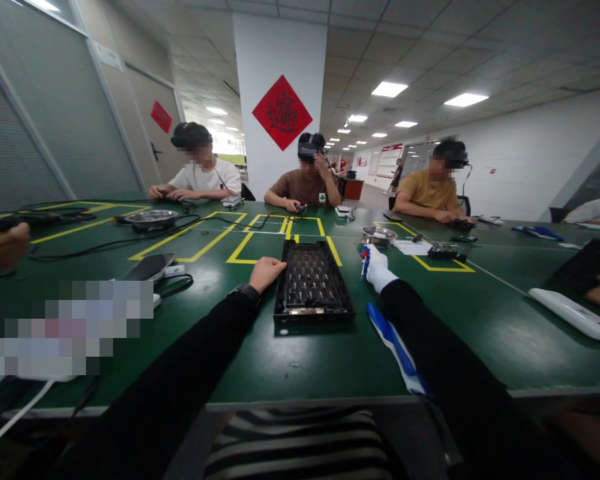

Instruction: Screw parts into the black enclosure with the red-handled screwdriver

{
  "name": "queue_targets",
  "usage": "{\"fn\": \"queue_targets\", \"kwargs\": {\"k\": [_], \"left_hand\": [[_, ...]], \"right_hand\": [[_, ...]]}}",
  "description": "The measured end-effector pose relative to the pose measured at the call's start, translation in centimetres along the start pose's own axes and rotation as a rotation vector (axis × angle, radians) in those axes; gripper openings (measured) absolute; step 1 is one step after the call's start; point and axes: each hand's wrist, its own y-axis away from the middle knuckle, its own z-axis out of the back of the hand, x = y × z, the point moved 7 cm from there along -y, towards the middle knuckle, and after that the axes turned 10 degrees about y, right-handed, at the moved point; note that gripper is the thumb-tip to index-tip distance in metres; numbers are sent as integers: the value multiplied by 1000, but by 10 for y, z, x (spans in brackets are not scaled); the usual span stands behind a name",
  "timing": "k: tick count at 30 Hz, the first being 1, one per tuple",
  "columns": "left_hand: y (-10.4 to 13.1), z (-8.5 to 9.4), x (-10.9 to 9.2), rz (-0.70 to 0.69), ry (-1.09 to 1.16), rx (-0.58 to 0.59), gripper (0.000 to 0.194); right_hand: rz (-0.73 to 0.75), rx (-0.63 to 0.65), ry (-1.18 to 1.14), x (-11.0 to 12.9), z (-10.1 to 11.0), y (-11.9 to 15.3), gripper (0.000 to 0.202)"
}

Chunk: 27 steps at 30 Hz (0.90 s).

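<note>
A black rectangular tray-like case (314, 283) with rows of small shiny pieces inside lies on the green table (245, 347) in front of me. At its left edge is my left hand (267, 274), bare, with the fingers pressed together; what they hold, if anything, is too small to name. My right hand (378, 270), in a white covering, is to the right of the case, not touching it. Its fingers are closed around a small blue and red object (365, 260). A blue and white glove (397, 347) lies beside my right forearm.
Metal dishes (151, 219) (379, 233) stand farther back. A phone (151, 267) and cables are at left. Black parts (447, 252) lie on white paper at right, near a white device (575, 313). Several people sit around the table; another person's hand (5, 250) is at far left.
</note>
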Motion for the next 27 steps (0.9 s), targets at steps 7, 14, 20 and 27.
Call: {"fn": "queue_targets", "kwargs": {"k": [7, 14, 20, 27], "left_hand": [[-1, 2, -3, -19, 17, -11, 49], [10, 12, -34, -137, -176, -208, 48], [12, 8, -40, -205, -159, -196, 45], [14, 6, -55, -351, -192, -90, 25]], "right_hand": [[-117, 216, -831, 16, -24, 19, 9], [104, 268, -696, 25, -60, 50, 27], [212, 314, -561, 27, -58, 50, 32], [200, 336, -615, 25, -59, 50, 31]]}}
